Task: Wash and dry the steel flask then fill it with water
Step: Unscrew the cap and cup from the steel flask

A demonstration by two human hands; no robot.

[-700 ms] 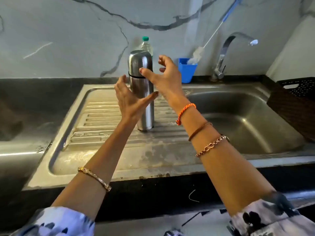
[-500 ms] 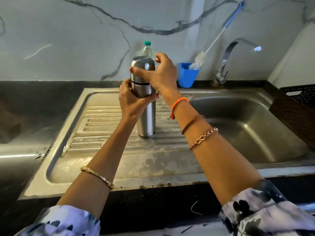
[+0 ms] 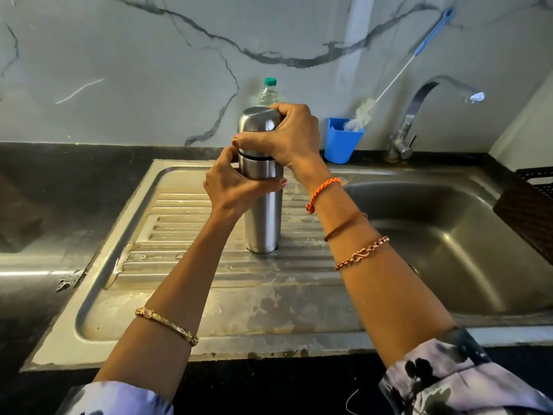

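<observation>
A tall steel flask (image 3: 262, 223) stands upright on the ribbed draining board (image 3: 185, 223) of the steel sink. My left hand (image 3: 230, 187) grips the flask's body just below the dark seam under the cap. My right hand (image 3: 287, 136) is wrapped over the rounded steel cap (image 3: 256, 121), thumb across its front. The cap sits on the flask.
The sink basin (image 3: 443, 235) lies to the right, with a curved tap (image 3: 419, 115) behind it. A blue cup (image 3: 341, 142) holds a long bottle brush (image 3: 389, 85). A plastic bottle with a green cap (image 3: 269, 91) stands behind the flask. A dark basket (image 3: 532, 199) sits at the right edge.
Both hands came in from open, apart positions and closed onto the flask: the left around its body, the right over the cap. The flask stays standing in place.
</observation>
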